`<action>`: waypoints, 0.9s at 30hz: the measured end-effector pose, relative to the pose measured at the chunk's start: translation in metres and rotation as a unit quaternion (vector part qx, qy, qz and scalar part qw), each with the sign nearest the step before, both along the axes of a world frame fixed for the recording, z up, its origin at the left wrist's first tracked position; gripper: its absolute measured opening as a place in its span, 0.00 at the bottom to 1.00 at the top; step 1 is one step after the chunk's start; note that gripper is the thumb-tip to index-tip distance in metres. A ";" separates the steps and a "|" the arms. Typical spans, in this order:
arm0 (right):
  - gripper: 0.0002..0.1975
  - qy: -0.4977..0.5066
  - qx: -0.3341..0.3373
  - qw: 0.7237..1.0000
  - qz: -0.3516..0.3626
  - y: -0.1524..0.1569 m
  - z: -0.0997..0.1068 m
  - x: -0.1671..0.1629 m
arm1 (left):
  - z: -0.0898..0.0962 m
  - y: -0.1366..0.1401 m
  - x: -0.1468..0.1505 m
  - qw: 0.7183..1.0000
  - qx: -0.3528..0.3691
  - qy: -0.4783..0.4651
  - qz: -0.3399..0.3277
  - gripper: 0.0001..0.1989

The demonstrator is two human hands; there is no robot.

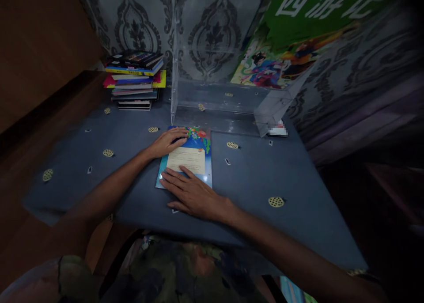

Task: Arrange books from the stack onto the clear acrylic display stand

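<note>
A blue picture book [200, 161] lies closed and flat on the cloth-covered table, with a cream text panel and colourful drawings on its cover. My left hand [168, 142] rests on the book's upper left part, fingers stretched out across the cover. Lower down, my right hand [194, 192] lies flat over the bottom edge of the book, its fingers spread and pointing left. Neither hand grips anything. Part of the book's left side and lower edge is hidden under the hands.
Behind the book stands a clear acrylic rack [215, 117] holding a large green book [291, 42] upright at its upper right. A tall stack of books [135, 82] stands at the back left. The blue-grey tablecloth [251, 179] carries a pineapple print. Patterned curtain [212, 24] hangs behind.
</note>
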State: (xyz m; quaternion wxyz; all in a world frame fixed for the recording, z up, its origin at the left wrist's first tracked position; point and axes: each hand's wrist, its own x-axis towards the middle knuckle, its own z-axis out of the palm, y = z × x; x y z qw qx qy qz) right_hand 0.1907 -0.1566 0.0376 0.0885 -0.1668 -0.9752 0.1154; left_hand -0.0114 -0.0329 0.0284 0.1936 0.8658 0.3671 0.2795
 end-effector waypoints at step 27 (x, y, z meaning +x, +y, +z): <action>0.33 -0.003 -0.058 0.995 -0.085 -0.019 0.002 0.033 | 0.004 -0.023 0.010 0.961 0.029 0.275 0.009 0.34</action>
